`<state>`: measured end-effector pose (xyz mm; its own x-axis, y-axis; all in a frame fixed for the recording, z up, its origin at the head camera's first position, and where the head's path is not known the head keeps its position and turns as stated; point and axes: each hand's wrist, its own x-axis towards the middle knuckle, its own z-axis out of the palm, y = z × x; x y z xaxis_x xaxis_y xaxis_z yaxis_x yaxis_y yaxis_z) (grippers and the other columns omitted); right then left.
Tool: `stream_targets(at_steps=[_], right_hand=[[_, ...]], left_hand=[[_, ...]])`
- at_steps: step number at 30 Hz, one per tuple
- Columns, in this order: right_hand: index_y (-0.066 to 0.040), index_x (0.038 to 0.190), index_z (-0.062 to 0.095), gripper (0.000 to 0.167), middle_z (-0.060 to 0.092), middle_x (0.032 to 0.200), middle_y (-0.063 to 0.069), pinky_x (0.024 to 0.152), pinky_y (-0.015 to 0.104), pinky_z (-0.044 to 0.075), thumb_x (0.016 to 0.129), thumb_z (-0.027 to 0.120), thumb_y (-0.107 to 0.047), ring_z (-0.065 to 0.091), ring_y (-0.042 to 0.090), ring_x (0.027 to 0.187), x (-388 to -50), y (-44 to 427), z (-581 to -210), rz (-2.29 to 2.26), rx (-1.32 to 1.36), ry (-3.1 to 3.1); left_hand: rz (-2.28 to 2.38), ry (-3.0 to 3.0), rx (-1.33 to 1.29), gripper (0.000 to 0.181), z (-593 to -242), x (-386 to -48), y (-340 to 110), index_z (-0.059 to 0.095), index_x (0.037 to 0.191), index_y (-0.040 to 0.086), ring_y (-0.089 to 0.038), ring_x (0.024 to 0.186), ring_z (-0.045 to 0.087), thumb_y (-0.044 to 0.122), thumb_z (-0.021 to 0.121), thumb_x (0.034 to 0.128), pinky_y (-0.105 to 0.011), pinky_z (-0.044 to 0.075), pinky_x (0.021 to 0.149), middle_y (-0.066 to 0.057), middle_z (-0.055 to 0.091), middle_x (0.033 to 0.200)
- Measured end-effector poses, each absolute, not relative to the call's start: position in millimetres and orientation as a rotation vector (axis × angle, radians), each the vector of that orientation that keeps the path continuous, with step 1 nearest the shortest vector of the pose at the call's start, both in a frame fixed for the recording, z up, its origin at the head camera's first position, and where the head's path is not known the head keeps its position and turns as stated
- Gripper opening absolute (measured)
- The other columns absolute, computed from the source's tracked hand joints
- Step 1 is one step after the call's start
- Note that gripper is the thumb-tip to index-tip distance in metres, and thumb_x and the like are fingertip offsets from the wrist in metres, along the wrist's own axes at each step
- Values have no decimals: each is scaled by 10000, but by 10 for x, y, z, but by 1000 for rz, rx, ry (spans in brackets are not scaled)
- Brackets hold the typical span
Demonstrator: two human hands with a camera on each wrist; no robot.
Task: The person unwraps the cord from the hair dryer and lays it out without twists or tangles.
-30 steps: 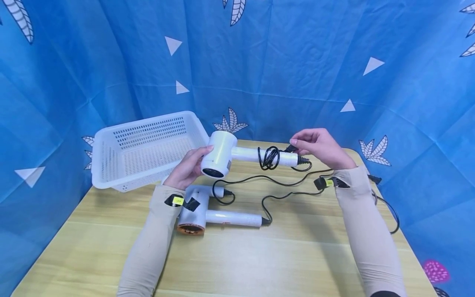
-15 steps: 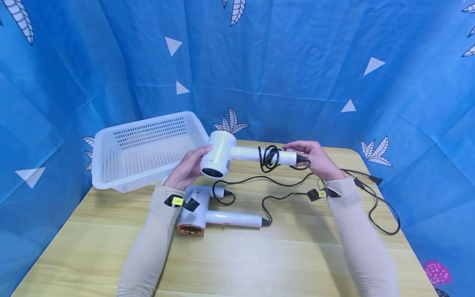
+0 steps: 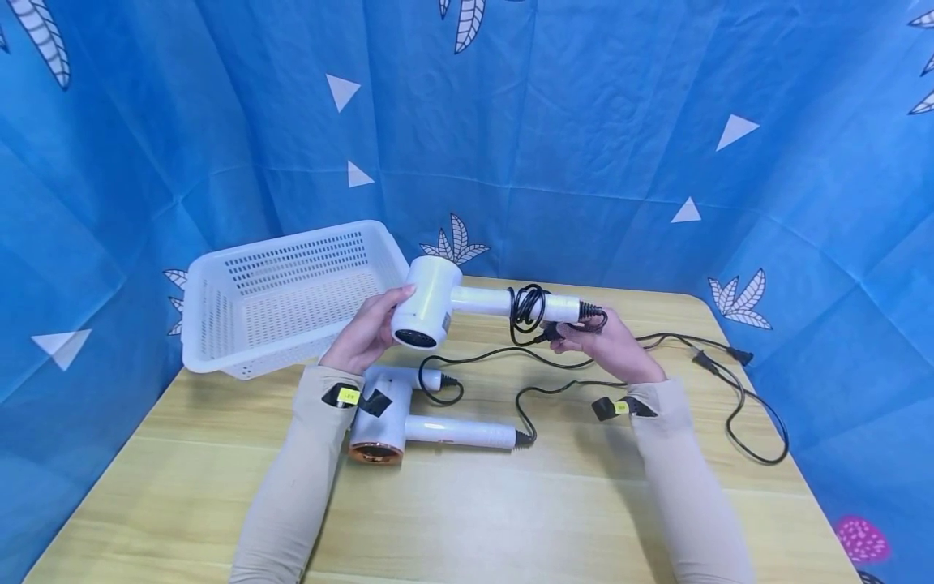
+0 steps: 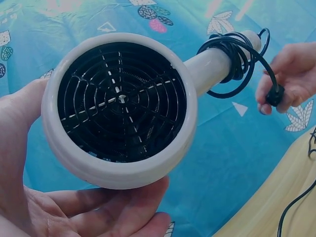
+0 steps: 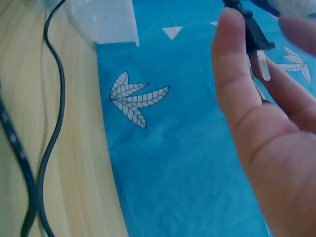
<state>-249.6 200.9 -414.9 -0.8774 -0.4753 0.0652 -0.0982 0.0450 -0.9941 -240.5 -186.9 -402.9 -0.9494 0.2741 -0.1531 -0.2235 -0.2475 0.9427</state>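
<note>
A white hair dryer (image 3: 430,300) is held above the table, its handle pointing right and its black cord (image 3: 527,307) wound around that handle. My left hand (image 3: 370,326) grips the dryer's head; in the left wrist view the round black grille (image 4: 122,101) faces the camera, with fingers beneath it. Below the handle's end, my right hand (image 3: 606,345) pinches the cord's black plug (image 5: 256,34), whose metal prongs show in the right wrist view. Two more white hair dryers lie on the table: one with a copper-coloured rim (image 3: 375,453), the other (image 3: 430,377) partly hidden behind it.
At the back left stands a white perforated plastic basket (image 3: 255,357). Black cords (image 3: 755,397) with plugs (image 3: 740,355) trail across the right side of the wooden table (image 3: 467,519). A blue patterned curtain (image 3: 584,146) hangs behind and at both sides.
My right hand has carried the plug from behind the handle, around its end, to below and in front of it. The left hand and the dryer have hardly moved.
</note>
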Motion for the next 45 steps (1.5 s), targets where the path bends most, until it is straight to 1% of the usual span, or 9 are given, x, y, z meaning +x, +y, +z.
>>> stream_targets(at_steps=[5,8,14,20,26,30,33,38,45], right_hand=[[65,1279,639,386,732,1192,74,898,331,633,906,734,46,754,139,1009,-2434,1976,-4212,-1873,-700,2068],[83,1266,635,420,724,1214,96,885,340,637,880,783,8,755,165,1055,-2405,1932,-4193,-1833,-680,2133],[47,1233,663,372,769,1095,97,801,366,653,900,789,-62,783,228,886,-2332,1893,-4110,-1684,-710,2237],[-41,1234,711,277,784,955,109,801,317,632,988,706,-169,757,209,823,-2247,1842,-4041,-1443,-761,2350],[9,1299,646,275,764,1104,216,832,317,638,1055,576,-95,739,122,859,-2080,1750,-3901,-1348,-917,2309],[30,1343,587,311,758,1128,222,845,358,645,1047,578,-65,754,115,914,-1969,1718,-3787,-1374,-920,2269],[5,1319,612,297,766,1117,187,848,392,646,1034,608,-76,761,125,947,-1888,1722,-3702,-1410,-914,2291],[-55,1315,633,290,775,1085,153,836,378,647,1026,623,-78,766,149,966,-1803,1738,-3605,-1511,-902,2346],[-33,1305,621,289,786,1019,151,741,333,640,1017,617,-27,772,139,908,-1716,1742,-3542,-1630,-922,2397]], left_hand=[[2263,1697,66,540,-4027,-2408,-1860,469,1468,2,-78,923,727,336,537,1048,-236,600,809,59,747,1031],[2267,1695,62,523,-4032,-2414,-1862,491,1443,5,-76,926,723,337,550,1043,-237,598,820,61,748,1026],[2273,1701,33,457,-4028,-2421,-1880,546,1367,52,-81,917,719,360,582,1033,-235,595,822,57,744,1025],[2269,1727,13,436,-4022,-2427,-1893,569,1323,65,-71,916,709,377,608,1021,-215,585,817,60,740,1025],[2272,1736,32,375,-4051,-2448,-1900,604,1252,79,-71,896,706,371,620,1018,-211,578,797,60,747,990],[2261,1756,18,452,-4058,-2451,-1903,575,1320,44,-65,889,702,379,613,1018,-199,569,776,60,743,997],[2238,1781,26,538,-4063,-2458,-1897,531,1399,-2,-66,915,698,378,596,1024,-202,572,805,61,734,1020],[2225,1802,41,575,-4084,-2467,-1881,498,1434,-58,-75,928,700,347,567,1032,-220,588,828,58,734,1012],[2207,1818,64,582,-4096,-2469,-1859,490,1441,-69,-76,923,698,336,572,1030,-220,590,819,69,736,996]])
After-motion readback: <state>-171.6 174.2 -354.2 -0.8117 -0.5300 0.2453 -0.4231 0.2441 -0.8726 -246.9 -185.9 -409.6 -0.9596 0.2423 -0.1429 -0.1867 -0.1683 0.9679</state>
